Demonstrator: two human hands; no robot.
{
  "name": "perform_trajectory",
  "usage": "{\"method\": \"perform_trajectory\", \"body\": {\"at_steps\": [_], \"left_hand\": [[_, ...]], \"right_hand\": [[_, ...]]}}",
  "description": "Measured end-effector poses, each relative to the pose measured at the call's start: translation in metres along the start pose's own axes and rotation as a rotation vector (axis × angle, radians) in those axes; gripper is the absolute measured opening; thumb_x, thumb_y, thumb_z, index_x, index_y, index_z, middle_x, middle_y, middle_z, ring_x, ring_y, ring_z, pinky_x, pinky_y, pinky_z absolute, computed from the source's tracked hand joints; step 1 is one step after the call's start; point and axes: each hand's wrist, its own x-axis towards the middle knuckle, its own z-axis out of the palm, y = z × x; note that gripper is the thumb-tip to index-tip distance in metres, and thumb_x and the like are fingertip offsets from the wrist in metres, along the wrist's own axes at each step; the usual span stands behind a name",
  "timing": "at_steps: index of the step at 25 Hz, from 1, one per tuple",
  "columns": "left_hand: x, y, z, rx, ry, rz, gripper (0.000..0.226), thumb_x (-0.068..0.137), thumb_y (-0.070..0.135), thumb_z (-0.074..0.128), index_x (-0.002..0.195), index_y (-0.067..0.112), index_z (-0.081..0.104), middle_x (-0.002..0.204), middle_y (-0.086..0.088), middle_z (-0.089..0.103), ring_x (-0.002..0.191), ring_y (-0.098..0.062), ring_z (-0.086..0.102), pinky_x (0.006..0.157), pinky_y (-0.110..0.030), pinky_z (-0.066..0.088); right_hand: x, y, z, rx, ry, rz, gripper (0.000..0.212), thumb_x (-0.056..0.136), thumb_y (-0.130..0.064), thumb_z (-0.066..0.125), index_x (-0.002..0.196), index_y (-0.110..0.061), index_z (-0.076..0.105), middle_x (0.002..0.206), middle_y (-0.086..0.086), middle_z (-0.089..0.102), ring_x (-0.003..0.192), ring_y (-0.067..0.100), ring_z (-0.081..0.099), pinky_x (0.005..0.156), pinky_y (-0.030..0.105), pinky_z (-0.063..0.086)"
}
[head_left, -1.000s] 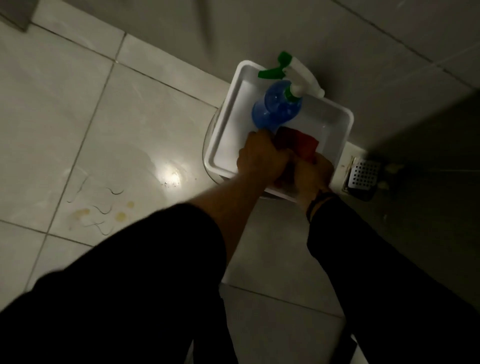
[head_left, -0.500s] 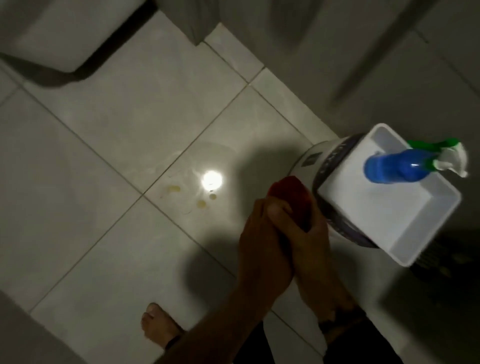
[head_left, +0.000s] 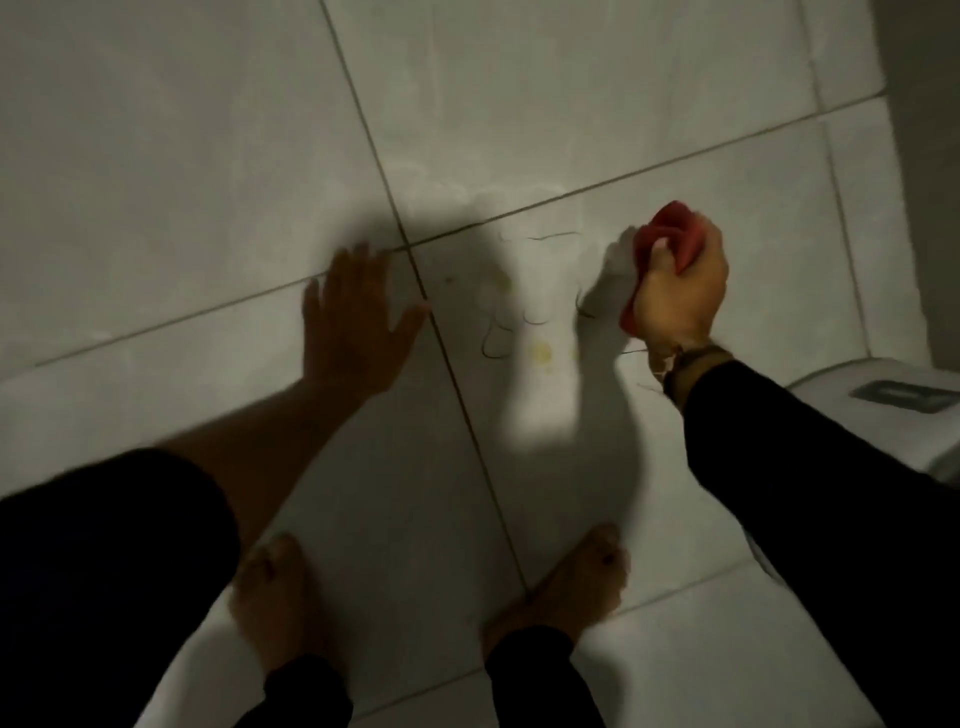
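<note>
My right hand (head_left: 678, 291) grips a crumpled red cloth (head_left: 670, 236), held above the pale tiled floor. My left hand (head_left: 358, 312) is spread flat with straight fingers, low over or on the floor tiles; contact is unclear. Between the two hands lies a wet patch (head_left: 519, 291) with yellowish spots and several loose dark hairs. A bright spot of light falls on that patch, with my hands' shadows around it.
My two bare feet (head_left: 280, 603) (head_left: 576, 577) stand on the tiles at the bottom. A white object with a grey panel (head_left: 904, 400) sits at the right edge. Grout lines cross the floor; a wall base runs along the far right.
The view swung away from the white tray and spray bottle, which have left the frame. My hands have separated: the right keeps the red cloth, the left now spreads open toward the floor.
</note>
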Motion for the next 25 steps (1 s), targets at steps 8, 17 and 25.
{"method": "perform_trajectory", "body": {"at_steps": [8,17,25], "left_hand": [[0.036,-0.079,0.11,0.15,0.316,0.023,0.077,0.108,0.062,0.032,0.175,0.028,0.018,0.183,-0.017,0.01,0.169,-0.042,0.012,0.13,-0.07,0.008],[0.041,-0.086,0.119,0.17,0.363,0.031,0.075,0.108,0.058,0.027,0.176,0.03,0.013,0.184,-0.015,0.004,0.17,-0.039,0.007,0.13,-0.071,0.005],[0.042,-0.089,0.125,0.16,0.357,0.038,0.076,0.107,0.059,0.022,0.177,0.032,0.01,0.185,-0.009,-0.003,0.171,-0.031,-0.009,0.13,-0.07,0.0]], "right_hand": [[0.071,0.088,0.094,-0.759,-0.162,-0.702,0.08,0.107,-0.043,0.05,0.174,-0.012,0.02,0.184,0.018,0.014,0.17,0.048,0.006,0.137,0.067,0.012],[-0.014,0.061,0.221,-0.702,-0.14,-1.05,0.072,0.1,-0.046,0.062,0.166,-0.02,0.047,0.178,0.014,0.037,0.167,0.043,0.026,0.136,0.059,0.022],[-0.025,0.162,0.084,-0.882,-0.326,-0.962,0.067,0.099,-0.038,0.059,0.162,-0.019,0.044,0.172,0.021,0.039,0.159,0.051,0.038,0.125,0.07,0.035]]}}
